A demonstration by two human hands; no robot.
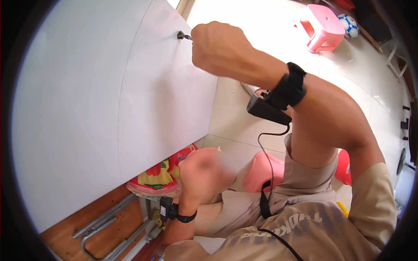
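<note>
My right hand is raised at the top and closed round something whose grip is hidden in the fist. From it a thin metal shaft reaches left to a small dark metal fitting on a large white panel. Lower down, my left hand is in front of the panel's lower edge, close to a red and yellow printed bag. Its fingers are blurred, so their pose and any content cannot be made out.
A pink plastic stool stands on the tiled floor by a blue and white ball. Another pink plastic piece is beside my leg. Folded metal tubing lies below the panel, and a black cable hangs from my right wrist device.
</note>
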